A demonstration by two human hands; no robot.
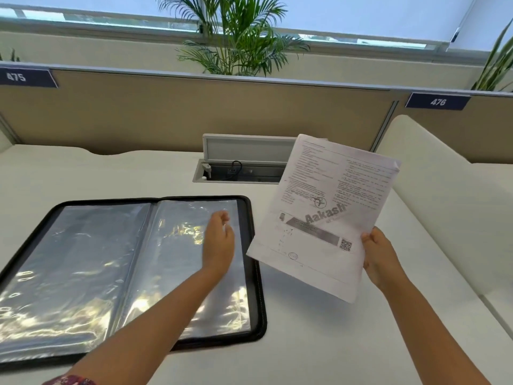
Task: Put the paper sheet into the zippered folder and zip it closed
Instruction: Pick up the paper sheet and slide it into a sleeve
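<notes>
Folder (251, 245) open flat on white desk (319, 343), black zip rim all round, clear glossy sleeves (91, 262) spread left and right of the spine. Left hand (219, 243) over the right-hand sleeve, fingers loosely curled, gripping nothing; whether touching the plastic or just above, cannot tell. Sheet (327, 207) off the desk at 3 o'clock from the folder, tilted, printed side up, near corner overlapping the folder's right rim. Right hand (379, 259) pinching the sheet's lower right edge, thumb on top. Open cable box (244, 165) at 12 o'clock beyond the folder. Palm (238, 37) behind the partition (194, 107).
</notes>
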